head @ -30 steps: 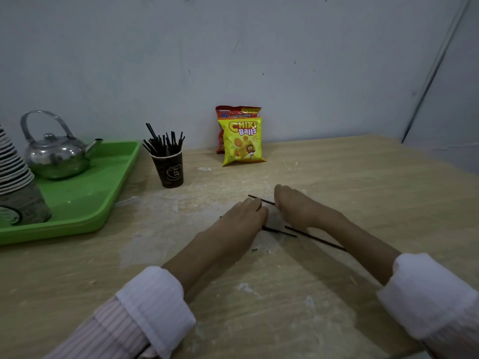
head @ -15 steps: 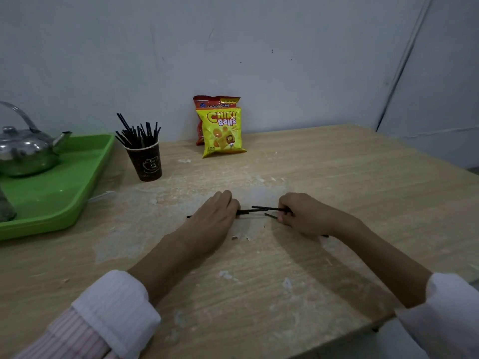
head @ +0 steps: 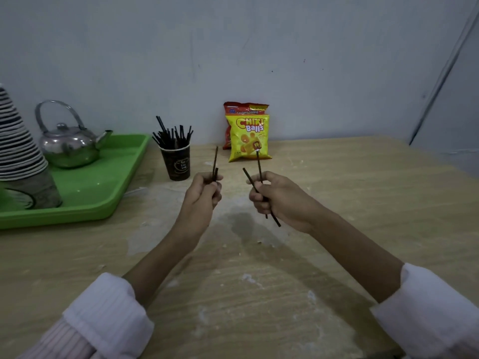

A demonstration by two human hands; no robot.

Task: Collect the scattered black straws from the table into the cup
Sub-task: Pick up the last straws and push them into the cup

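1. Hands are lifting off the pale wooden table (head: 337, 203) (flat on it a second ago).
2. Left hand (head: 201, 195) and right hand (head: 277, 198) are each gripping thin black plastic straws (head: 215, 159), fingers curled.
3. Dark paper cup (head: 177, 167) is standing near, back-left; probably dropping in next.
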